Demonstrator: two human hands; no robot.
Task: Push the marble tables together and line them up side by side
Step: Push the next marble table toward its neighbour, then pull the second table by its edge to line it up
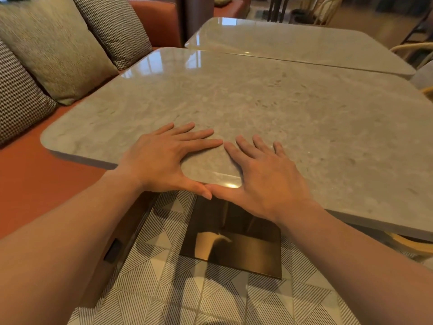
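Note:
Two grey marble tables fill the view. The near marble table point(269, 106) is right in front of me. The far marble table point(304, 43) lies behind it, their long edges meeting along a thin seam; the far one is offset to the right. My left hand point(164, 160) and my right hand point(264, 174) lie flat on the near table's front edge, fingers spread on the top and thumbs hooked over the rim, thumb tips touching. Neither hand holds anything loose.
An orange bench point(30, 184) with several cushions point(54, 48) runs along the left side of the tables. The near table's brass base plate point(234, 245) stands on a patterned tile floor point(187, 296). Rattan chairs point(412, 52) are at the right edge.

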